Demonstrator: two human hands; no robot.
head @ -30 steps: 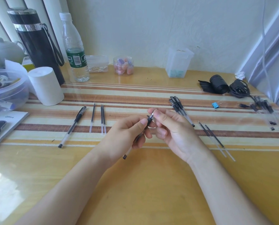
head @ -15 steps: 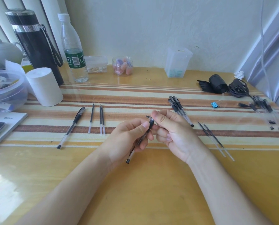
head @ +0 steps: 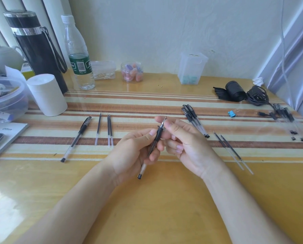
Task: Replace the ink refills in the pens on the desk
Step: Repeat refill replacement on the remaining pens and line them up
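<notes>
A clear pen with a black grip (head: 158, 135) is held tilted above the desk, its metal tip pointing up and away. My left hand (head: 135, 152) grips its barrel. My right hand (head: 186, 143) pinches the tip end between thumb and forefinger. To the left a whole pen (head: 76, 138) lies on the striped mat beside three loose refills (head: 105, 130). A bundle of pens (head: 194, 120) lies right of my hands, with two more refills (head: 231, 150) beyond it.
Along the back stand a black flask (head: 36, 50), a water bottle (head: 78, 55), a white roll (head: 46, 94) and small clear jars (head: 132, 72). At far right lie a black cable bundle (head: 242, 95), a blue clip (head: 231, 113) and more pens (head: 288, 120).
Both hands have shifted slightly and the pen has turned more upright. Its metal tip, hidden by my right fingers half a second ago, now sticks out above them.
</notes>
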